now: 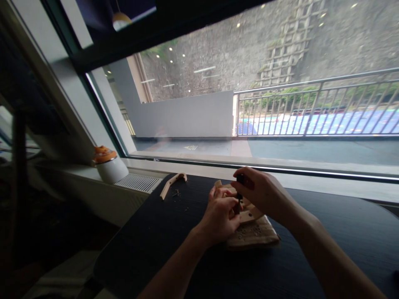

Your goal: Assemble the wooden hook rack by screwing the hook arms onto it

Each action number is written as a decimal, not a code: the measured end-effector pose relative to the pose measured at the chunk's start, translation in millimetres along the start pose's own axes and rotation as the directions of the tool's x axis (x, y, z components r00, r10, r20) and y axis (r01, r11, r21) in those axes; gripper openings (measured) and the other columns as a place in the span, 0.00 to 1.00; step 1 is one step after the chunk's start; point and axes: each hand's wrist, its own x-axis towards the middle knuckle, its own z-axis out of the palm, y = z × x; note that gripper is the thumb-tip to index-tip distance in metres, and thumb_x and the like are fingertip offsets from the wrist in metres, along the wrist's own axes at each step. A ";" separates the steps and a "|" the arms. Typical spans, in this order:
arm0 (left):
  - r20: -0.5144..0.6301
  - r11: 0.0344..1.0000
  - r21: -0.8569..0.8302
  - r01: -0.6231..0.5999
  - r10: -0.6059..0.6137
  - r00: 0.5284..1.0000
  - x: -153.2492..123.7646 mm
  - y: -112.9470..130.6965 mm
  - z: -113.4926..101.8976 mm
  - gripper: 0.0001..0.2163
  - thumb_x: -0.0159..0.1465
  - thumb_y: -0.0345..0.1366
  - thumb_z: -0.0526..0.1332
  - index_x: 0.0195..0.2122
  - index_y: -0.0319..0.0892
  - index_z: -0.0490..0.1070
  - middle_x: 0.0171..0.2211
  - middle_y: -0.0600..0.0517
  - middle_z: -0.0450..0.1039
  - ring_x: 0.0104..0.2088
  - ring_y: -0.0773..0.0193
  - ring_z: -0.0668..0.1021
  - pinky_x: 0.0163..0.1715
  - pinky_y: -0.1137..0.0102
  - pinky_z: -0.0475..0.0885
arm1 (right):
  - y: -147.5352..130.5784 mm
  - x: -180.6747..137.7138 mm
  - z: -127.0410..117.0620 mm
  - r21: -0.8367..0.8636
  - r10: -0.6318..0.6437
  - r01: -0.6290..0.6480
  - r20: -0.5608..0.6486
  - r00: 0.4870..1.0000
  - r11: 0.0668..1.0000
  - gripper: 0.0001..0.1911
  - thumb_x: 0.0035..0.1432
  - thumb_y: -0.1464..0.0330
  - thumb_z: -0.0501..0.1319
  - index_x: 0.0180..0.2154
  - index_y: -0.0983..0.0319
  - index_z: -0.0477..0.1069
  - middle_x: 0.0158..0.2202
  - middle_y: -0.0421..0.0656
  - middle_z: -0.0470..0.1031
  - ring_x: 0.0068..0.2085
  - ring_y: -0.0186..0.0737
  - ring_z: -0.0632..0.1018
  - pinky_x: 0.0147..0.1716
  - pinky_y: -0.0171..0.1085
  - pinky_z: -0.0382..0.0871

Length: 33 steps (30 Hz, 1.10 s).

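Note:
My right hand (262,192) is closed around a dark-handled screwdriver (239,195) held upright, its tip down on a light wooden piece (249,215). My left hand (222,216) is closed on that wooden piece, pinching it beside the tool's tip. The piece rests on a flat wooden board (258,236) strewn with several small screws. All of this sits on a black table (162,232) by the window.
A curved wooden part (172,182) lies at the table's far left with a few loose screws beside it. A white pot with an orange lid (109,164) stands on the sill next to a vent grille (137,182). A large window runs behind the table.

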 end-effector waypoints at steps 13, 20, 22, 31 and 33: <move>-0.009 1.000 -0.002 0.009 -0.009 1.000 -0.4 0.6 0.2 0.06 0.51 0.28 0.64 0.29 0.45 0.72 0.41 0.49 0.70 0.52 0.55 0.67 0.60 0.51 0.47 | 2.8 0.9 -1.9 0.046 -0.006 0.008 -0.032 0.999 0.999 0.13 0.55 0.62 0.58 0.40 0.60 0.73 0.28 0.41 0.77 0.26 0.35 0.74 0.24 0.32 0.64; -0.011 1.000 0.004 0.002 -0.002 1.000 -0.5 -0.1 1.4 0.04 0.53 0.30 0.64 0.29 0.44 0.71 0.40 0.51 0.70 0.51 0.57 0.68 0.61 0.52 0.45 | -0.7 -1.9 -5.1 0.042 0.025 -0.026 0.015 1.000 0.999 0.12 0.55 0.59 0.58 0.38 0.58 0.71 0.23 0.38 0.74 0.23 0.34 0.72 0.21 0.32 0.61; -0.010 1.000 0.001 0.002 -0.002 1.000 -0.4 0.0 1.2 0.04 0.53 0.30 0.64 0.28 0.44 0.70 0.41 0.51 0.70 0.51 0.57 0.68 0.61 0.52 0.45 | -0.5 -4.2 -7.7 0.097 0.009 -0.015 0.060 0.998 0.995 0.13 0.56 0.61 0.57 0.43 0.56 0.72 0.24 0.37 0.75 0.23 0.33 0.73 0.22 0.31 0.63; -0.004 1.000 -0.006 -0.001 0.001 1.000 -1.0 -0.4 0.8 0.05 0.52 0.29 0.65 0.29 0.44 0.71 0.41 0.50 0.69 0.52 0.56 0.67 0.60 0.52 0.45 | 0.3 -2.0 -8.3 0.074 -0.004 0.000 0.048 0.999 0.997 0.14 0.58 0.64 0.55 0.44 0.59 0.73 0.27 0.40 0.77 0.24 0.34 0.74 0.23 0.31 0.63; -0.004 1.000 -0.011 0.004 -0.004 1.000 -1.1 -0.8 1.1 0.05 0.52 0.29 0.65 0.29 0.44 0.71 0.42 0.50 0.69 0.52 0.56 0.67 0.60 0.52 0.45 | 0.3 -0.9 -7.7 0.057 0.009 -0.012 0.042 0.999 0.998 0.13 0.57 0.64 0.56 0.42 0.59 0.72 0.26 0.40 0.76 0.24 0.34 0.73 0.22 0.31 0.62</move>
